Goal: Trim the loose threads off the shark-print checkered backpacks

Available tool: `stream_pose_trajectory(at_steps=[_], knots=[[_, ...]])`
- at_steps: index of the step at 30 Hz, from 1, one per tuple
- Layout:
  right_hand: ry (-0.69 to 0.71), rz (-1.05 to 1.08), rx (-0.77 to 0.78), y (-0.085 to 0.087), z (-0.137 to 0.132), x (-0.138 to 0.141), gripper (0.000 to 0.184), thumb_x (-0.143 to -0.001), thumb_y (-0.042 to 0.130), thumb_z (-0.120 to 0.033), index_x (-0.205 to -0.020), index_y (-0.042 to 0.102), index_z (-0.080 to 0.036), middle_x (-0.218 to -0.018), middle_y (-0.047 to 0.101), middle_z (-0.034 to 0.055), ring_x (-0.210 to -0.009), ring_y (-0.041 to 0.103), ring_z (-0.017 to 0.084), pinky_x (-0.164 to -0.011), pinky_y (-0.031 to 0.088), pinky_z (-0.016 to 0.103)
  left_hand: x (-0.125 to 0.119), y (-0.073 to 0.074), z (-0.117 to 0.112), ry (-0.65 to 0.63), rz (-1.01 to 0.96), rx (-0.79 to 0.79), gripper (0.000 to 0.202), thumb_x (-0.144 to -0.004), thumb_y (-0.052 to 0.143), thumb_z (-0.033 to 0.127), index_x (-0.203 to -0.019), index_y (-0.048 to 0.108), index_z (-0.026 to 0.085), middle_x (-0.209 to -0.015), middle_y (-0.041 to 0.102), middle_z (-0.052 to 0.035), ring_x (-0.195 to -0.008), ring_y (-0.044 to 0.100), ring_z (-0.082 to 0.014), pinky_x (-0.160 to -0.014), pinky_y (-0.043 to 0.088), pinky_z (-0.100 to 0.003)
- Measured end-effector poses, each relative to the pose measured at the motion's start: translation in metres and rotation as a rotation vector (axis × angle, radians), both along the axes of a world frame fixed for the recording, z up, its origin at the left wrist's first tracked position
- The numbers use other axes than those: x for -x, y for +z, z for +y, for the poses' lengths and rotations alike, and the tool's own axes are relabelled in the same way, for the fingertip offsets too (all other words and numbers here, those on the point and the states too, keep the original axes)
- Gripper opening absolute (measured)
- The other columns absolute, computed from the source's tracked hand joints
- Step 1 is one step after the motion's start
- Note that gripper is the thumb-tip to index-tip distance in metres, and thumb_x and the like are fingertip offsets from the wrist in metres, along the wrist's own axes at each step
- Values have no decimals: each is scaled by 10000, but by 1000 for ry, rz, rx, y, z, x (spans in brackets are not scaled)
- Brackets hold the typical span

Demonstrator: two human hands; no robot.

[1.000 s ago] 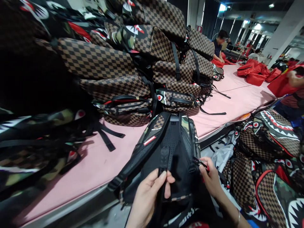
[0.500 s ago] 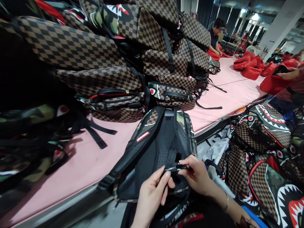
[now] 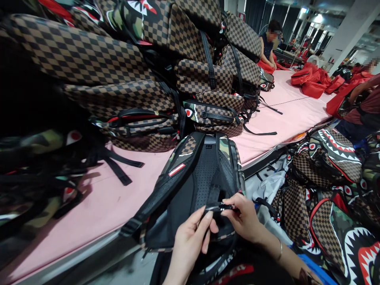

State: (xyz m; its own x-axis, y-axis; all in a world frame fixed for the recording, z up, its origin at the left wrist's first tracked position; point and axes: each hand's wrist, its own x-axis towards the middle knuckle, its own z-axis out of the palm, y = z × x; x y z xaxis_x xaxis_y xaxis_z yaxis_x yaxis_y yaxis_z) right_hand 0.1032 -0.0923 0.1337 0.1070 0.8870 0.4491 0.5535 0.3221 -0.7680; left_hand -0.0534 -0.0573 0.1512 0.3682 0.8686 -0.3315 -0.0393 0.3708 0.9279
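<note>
A backpack (image 3: 178,213) lies with its padded black back panel up, at the edge of the pink-topped table. Its left shoulder strap (image 3: 175,186), marked by a small red label, runs down to a black adjuster. Over the lower back panel, my left hand (image 3: 192,237) pinches the end of a black webbing strap (image 3: 212,208) between thumb and fingers. My right hand (image 3: 242,215) grips the other side, where a black buckle (image 3: 223,206) shows at the fingertips. Both hands are closed, close together. The fingers partly hide the buckle and strap.
Checkered backpacks (image 3: 89,55) are piled high along the table (image 3: 160,170). More shark-mouth backpacks (image 3: 329,221) are heaped at the right below the table edge. Red bags (image 3: 311,83) lie farther along, near a co-worker (image 3: 268,43) and another person's sleeve (image 3: 369,87).
My hands keep nearly the same hold on the strap and buckle. The view has shifted slightly. At the far right, the other person's arm has moved into the red bag.
</note>
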Motion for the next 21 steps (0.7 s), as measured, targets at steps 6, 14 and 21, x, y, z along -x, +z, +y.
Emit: stream_pose_trajectory(at_steps=[6,14,21], knots=[[-29,97,-9,0,-2,-1,131,-853,535,-291,-946,565,-202,-791,635,38,-685,561,142,-614,421,266,-1,1,0,30,8,3,344,-727,614,494,-775,568,157,-538,580,26,-285,327,-26,-322,190,-173],[-28,209,-6,2,-4,-4,98,-835,552,-282,-878,579,-199,-758,615,21,-648,526,123,-601,392,249,-3,0,1,4,-92,101,343,-724,646,482,-771,530,163,-480,530,49,-291,309,-16,-326,187,-141],[87,865,337,-4,7,-1,310,-672,689,-381,-871,569,-175,-558,376,-83,-479,310,54,-475,278,192,-13,7,-5,-258,-380,513,341,-698,681,475,-711,528,170,-378,354,89,-266,183,-10,-287,145,-129]])
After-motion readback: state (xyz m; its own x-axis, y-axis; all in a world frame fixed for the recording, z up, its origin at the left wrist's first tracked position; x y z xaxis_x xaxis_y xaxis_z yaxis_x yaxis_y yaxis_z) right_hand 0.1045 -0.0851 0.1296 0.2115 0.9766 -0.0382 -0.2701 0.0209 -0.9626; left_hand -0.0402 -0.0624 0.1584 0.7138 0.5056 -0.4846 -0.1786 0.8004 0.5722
